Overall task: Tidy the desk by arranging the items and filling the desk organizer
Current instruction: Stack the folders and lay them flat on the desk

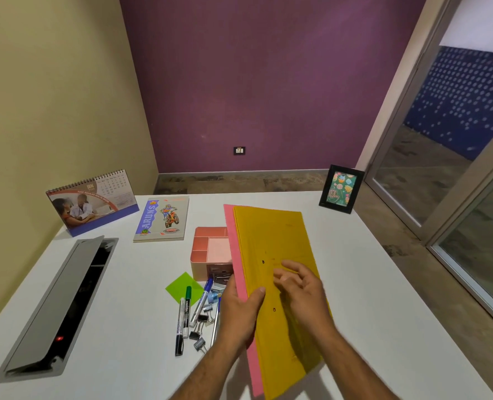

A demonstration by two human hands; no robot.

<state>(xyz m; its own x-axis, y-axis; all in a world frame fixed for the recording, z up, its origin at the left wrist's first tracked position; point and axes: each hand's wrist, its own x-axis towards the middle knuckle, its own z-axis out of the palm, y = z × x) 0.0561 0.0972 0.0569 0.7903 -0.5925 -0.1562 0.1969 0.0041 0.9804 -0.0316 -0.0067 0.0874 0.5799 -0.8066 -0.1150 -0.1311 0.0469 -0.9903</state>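
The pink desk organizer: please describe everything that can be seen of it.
The pink desk organizer is a box, seemingly plastic, with rounded corners and an open top split into several compartments that look empty. It stands upright mid-desk. A low front opening shows metal clips. The raised pink folder hides its right side; markers lie just before it.

both forearms reach in from the lower edge, bare to the elbow, angled up and toward each other. the left hand (241, 307) is curled closed, thumb on top and fingers tucked underneath, pinching an edge — wrist fairly straight. the right hand (303, 287) lies just beside it, palm down, fingers loosely spread and slightly bent, blurred at the tips — gripping nothing. the two hands sit close together, thumbs nearly meeting.
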